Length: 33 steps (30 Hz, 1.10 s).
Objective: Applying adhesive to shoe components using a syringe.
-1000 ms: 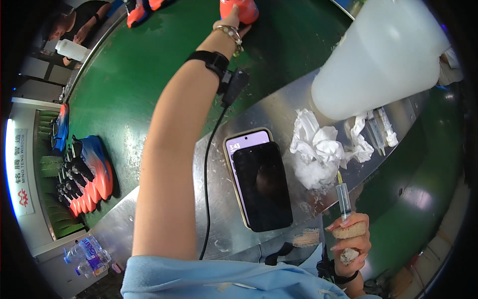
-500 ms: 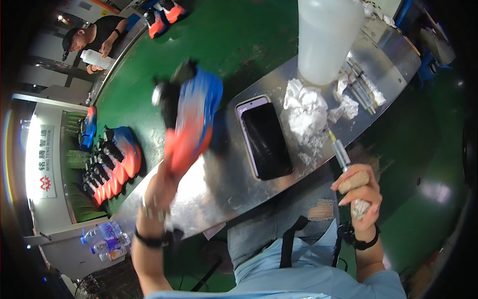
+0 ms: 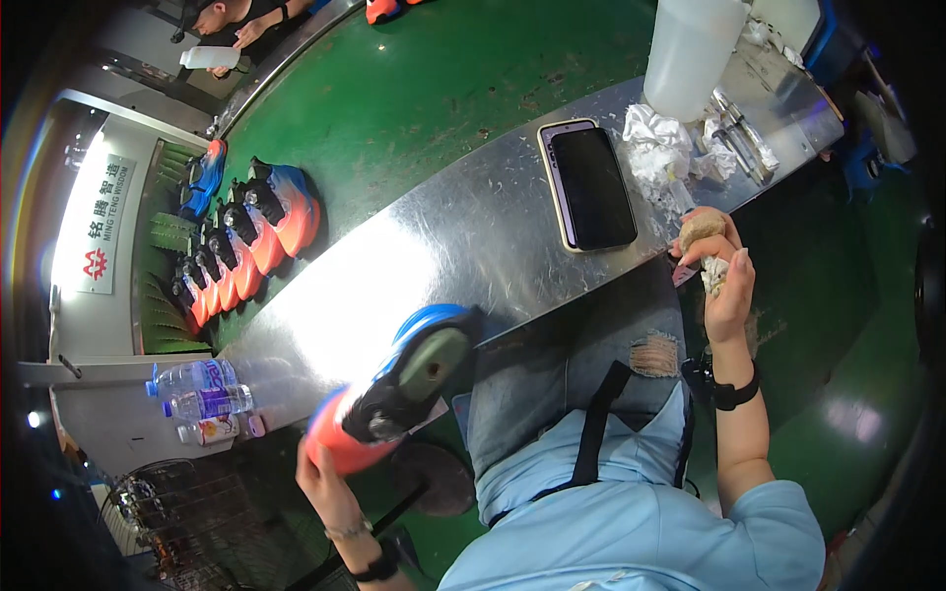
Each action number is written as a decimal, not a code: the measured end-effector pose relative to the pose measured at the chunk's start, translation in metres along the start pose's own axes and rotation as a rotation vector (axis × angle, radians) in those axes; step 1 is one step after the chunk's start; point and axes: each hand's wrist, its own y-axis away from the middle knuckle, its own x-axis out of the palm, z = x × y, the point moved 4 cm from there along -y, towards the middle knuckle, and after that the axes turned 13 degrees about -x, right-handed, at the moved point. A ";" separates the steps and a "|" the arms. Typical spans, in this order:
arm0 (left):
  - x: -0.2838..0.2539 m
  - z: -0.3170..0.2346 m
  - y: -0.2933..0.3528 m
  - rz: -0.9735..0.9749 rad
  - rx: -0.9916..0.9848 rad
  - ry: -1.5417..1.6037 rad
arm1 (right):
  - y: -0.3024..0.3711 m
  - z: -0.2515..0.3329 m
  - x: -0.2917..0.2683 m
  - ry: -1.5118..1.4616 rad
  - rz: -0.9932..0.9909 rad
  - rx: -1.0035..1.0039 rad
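My left hand (image 3: 330, 497) is closed around the coral toe of a running shoe (image 3: 347, 441), in front of the table's near edge. The shoe is coral at the toe and blue at the heel, with a black and grey form filling its opening. My right hand (image 3: 731, 286) is closed too, near the table's right front edge. Between its fingers sit a tan block (image 3: 702, 230) and a wad of white tissue (image 3: 714, 276). A clear syringe (image 3: 680, 197) pokes out of that grip toward the crumpled tissues (image 3: 655, 143); most of it is hidden.
On the metal table (image 3: 473, 246) lie a phone (image 3: 591, 187), several syringes (image 3: 744, 143) and a large translucent bottle (image 3: 690, 59). A row of similar shoes (image 3: 236, 241) stands at left on the green surface. Plastic drink bottles (image 3: 207, 389) lie below them. Another person (image 3: 241, 20) holds a white bottle (image 3: 209, 57).
My left hand has brought the shoe down and toward me, turning its opening into view. My right hand has risen toward the tissues, still gripping the block and syringe. The view has shifted.
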 end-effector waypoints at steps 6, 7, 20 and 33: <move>0.079 -0.090 -0.060 -0.038 0.654 0.080 | -0.002 0.058 0.018 -0.196 -0.001 0.034; 0.102 -0.107 -0.059 0.122 0.709 0.122 | -0.008 0.077 0.025 -0.388 0.004 0.008; 0.193 -0.179 -0.039 0.647 1.363 0.038 | -0.035 0.127 0.063 -1.165 0.013 0.266; 0.208 -0.179 -0.051 0.664 1.259 -0.043 | -0.045 0.111 0.070 -1.141 -0.080 0.272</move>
